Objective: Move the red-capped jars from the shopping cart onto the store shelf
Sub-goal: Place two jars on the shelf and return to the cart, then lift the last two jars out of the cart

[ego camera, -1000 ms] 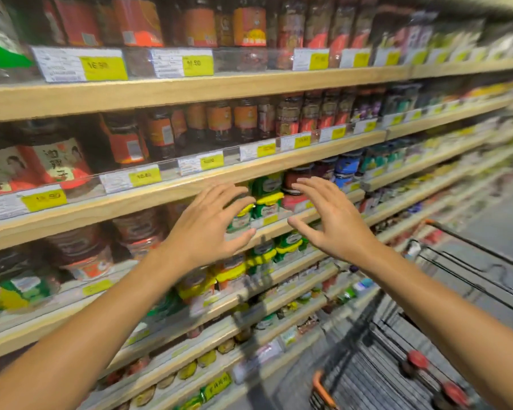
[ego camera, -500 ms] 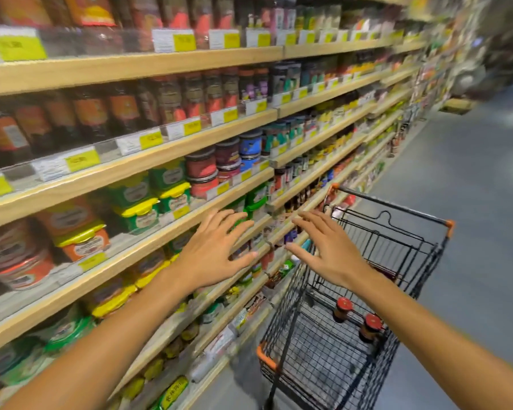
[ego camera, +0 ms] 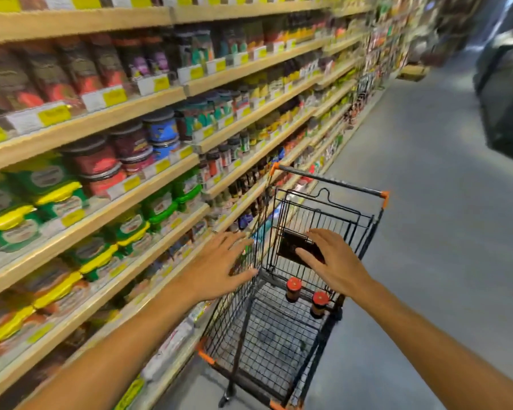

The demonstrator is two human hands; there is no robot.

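Two dark jars with red caps stand upright in the black wire shopping cart (ego camera: 370,226): one (ego camera: 293,289) nearer the shelves, the other (ego camera: 319,304) to its right. My left hand (ego camera: 219,263) hovers with fingers spread over the cart's left rim, holding nothing. My right hand (ego camera: 333,260) is spread flat above the cart's basket, just above the two jars, also empty. The wooden store shelf (ego camera: 125,112) runs along the left, packed with jars and tubs.
The cart has orange corner guards and a folded child-seat flap (ego camera: 296,250). Grey floor (ego camera: 427,202) stretches along the aisle to the right. A dark display unit (ego camera: 507,99) stands at the far right. Yellow price tags line the shelf edges.
My view has swung right from the shelves to the cart. Both hands moved down and right from in front of the shelf to above the cart, still empty.
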